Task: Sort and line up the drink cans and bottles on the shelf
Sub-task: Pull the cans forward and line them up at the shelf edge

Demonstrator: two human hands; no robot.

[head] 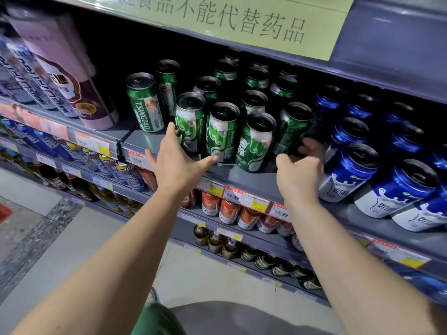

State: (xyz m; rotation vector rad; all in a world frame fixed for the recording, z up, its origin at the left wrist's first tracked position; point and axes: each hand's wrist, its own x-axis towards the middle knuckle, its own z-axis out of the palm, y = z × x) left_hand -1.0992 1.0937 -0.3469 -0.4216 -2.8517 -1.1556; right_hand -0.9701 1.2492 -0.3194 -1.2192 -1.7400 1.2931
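Two bare hands reach toward the grey shelf (251,177) where our cans stand. Starting at the far left, we see tall white-and-blue cans (29,76) leaning beside a large pink-and-purple can (72,76). Just right of them stands a green Tsingtao can (145,102), upright, with another green can (167,83) close behind it.

Our left hand (176,160) comes next, fingers spread wide and holding nothing; its fingertips (172,128) touch or nearly touch the side of the front-left green-and-white can (189,122), while the thumb stretches right along the shelf edge toward the base of the next green can (222,131). A third can of the same design (256,141) stands just beside that, and more green cans (254,76) fill the rows behind, going dark toward the back.

Our right hand (300,170) is curled around the lower part of a dark green can (294,126) at the right end of the group, thumb in front and fingers wrapped behind it; we cannot tell how firmly it grips.

Right of that hand, blue-and-white cans (350,172) stand in rows to the frame edge. Price tags (246,197) line the shelf front, and below it orange-red cans (229,211) and brown bottles (215,240) fill the lower shelves.
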